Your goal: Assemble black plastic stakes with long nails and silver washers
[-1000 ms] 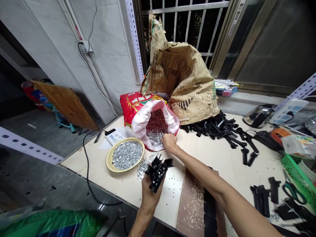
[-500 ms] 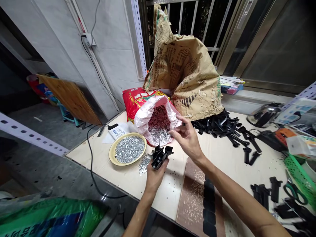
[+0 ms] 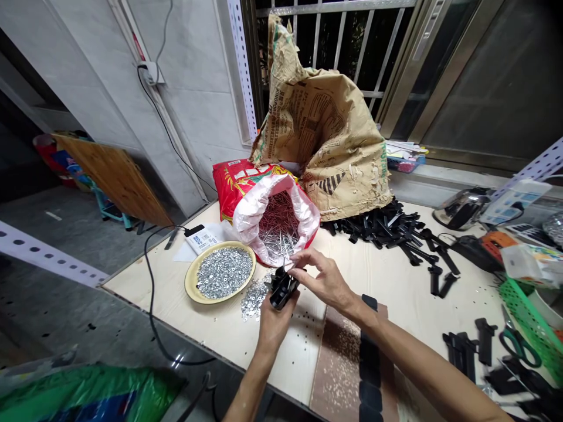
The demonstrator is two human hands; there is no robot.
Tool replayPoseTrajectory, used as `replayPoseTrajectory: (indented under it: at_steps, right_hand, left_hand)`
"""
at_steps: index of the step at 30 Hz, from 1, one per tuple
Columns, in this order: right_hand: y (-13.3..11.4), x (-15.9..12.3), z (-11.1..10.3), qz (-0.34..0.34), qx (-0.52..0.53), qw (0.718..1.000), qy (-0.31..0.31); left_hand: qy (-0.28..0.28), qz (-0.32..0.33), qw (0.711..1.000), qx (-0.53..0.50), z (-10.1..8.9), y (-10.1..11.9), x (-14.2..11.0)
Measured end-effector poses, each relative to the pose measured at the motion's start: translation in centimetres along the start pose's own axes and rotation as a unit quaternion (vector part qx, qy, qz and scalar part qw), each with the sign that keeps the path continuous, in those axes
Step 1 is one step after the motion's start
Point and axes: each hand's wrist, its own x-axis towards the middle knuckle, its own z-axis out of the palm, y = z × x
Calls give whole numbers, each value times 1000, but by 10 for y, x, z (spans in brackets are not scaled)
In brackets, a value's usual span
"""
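Observation:
My left hand (image 3: 273,316) is closed around black plastic parts (image 3: 282,288), held up over the table's front half. My right hand (image 3: 323,280) pinches a thin metal pin (image 3: 288,265) with thumb and forefinger at the top of these parts; most of the pin is hidden by the fingers. Just behind, a red bag (image 3: 237,190) lies with its white mouth turned out, full of long thin metal pins (image 3: 279,225), reddish further in and silvery at the opening. To the left, a yellow dish (image 3: 190,285) holds small metal washers (image 3: 224,271), and a loose pile of washers (image 3: 254,300) lies beside it.
A torn brown paper sack (image 3: 347,158) stands behind, with a heap of black plastic parts (image 3: 382,225) at its foot. Nearer me is a brown board (image 3: 334,363) with black pads (image 3: 370,363). Scissors (image 3: 519,343) and a green basket (image 3: 532,316) are at right.
My right hand has moved from beside the bag's mouth down and left to the black parts in my left hand. The left hand keeps its hold. The view has shifted slightly.

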Motion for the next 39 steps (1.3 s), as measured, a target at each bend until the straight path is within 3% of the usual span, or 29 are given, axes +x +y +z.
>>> replayPoseTrajectory:
  at_steps: [3, 5, 8, 11, 14, 18, 22, 27, 32, 36, 39]
  right_hand:
    - [2, 5, -2, -15, 4, 999, -37]
    - [11, 15, -4, -7, 1, 1000, -5]
    - [42, 37, 0, 67, -60, 995, 44]
    - [78, 55, 16, 169, -179, 969, -19]
    - [101, 64, 38, 217, -244, 944, -44]
    - [108, 66, 55, 229, -268, 935, -42]
    - [108, 65, 51, 211, -241, 947, -39]
    - [90, 68, 22, 173, -170, 970, -23]
    - [33, 61, -17, 61, -38, 997, 27]
    - [-9, 46, -34, -10, -7, 1000, -28]
    - [-24, 36, -40, -84, -111, 986, -93]
  left_hand:
    - [11, -5, 1000, -9, -3, 4, 0]
    - [21, -9, 1000, -21, -6, 10, -3]
    - [34, -4, 999, -25, -13, 18, -10]
    - [44, 24, 999, -19, -17, 22, -13]
    - [38, 40, 998, -5, -19, 21, -12]
    - [21, 43, 999, 11, -22, 20, -12]
    - [24, 12, 1000, 9, -23, 16, -8]
    - [8, -18, 1000, 11, -18, 4, -2]
    - [10, 27, 999, 44, -15, 6, 0]
    - [41, 77, 986, 141, -13, 13, 3]
    - [56, 121, 966, 224, -12, 12, 4]
